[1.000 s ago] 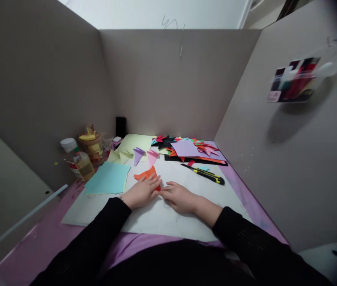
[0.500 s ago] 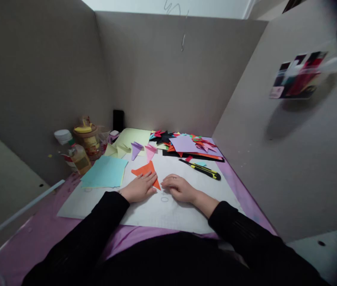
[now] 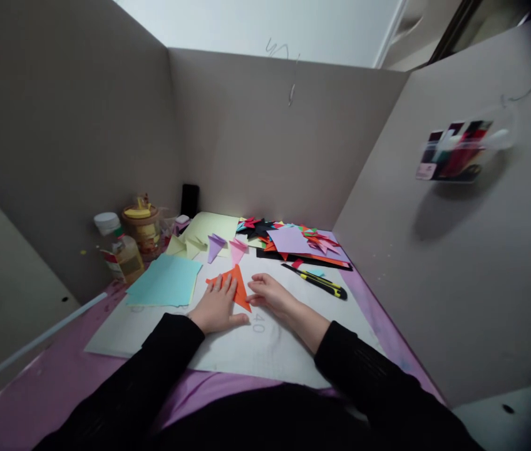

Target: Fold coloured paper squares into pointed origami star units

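Note:
A folded orange paper triangle [image 3: 238, 286] lies on the white mat [image 3: 265, 341] in front of me. My left hand [image 3: 217, 307] rests flat on its left half, fingers spread and pressing it down. My right hand [image 3: 268, 294] touches the paper's right edge with its fingertips. Both sleeves are black. Behind the orange piece stand a small folded purple paper [image 3: 215, 244] and a pink one [image 3: 238, 248].
A light blue paper stack [image 3: 166, 282] lies left of my hands. Bottles and a jar [image 3: 139, 233] stand at the back left. A yellow-black utility knife [image 3: 317, 282] lies to the right. A pile of coloured papers [image 3: 296, 241] sits at the back. Cardboard walls enclose the desk.
The orange paper has turned more upright and lies flatter. My left hand has slid further onto it, and my right hand has moved up to its right edge.

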